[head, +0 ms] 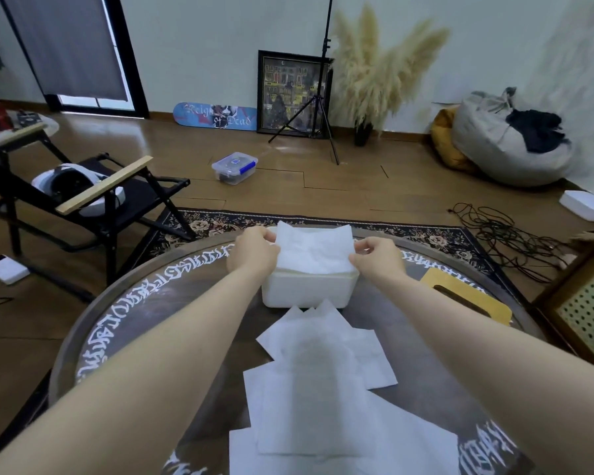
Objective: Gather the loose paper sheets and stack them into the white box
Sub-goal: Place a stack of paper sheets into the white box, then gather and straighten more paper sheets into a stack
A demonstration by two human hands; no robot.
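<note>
The white box (306, 292) stands open at the far middle of the round dark table (124, 303). A white paper sheet (314, 250) lies spread over the box's top. My left hand (256, 250) pinches its left edge and my right hand (379, 257) pinches its right edge. Several more loose sheets (326, 382) lie overlapping on the table in front of the box, reaching down to the near edge.
A yellow wooden lid with a slot (467, 296) lies on the table right of the box. Beyond the table are a folding chair (93, 197), a clear plastic container (234, 168) on the floor, a tripod (318, 108) and tangled cables (504, 238).
</note>
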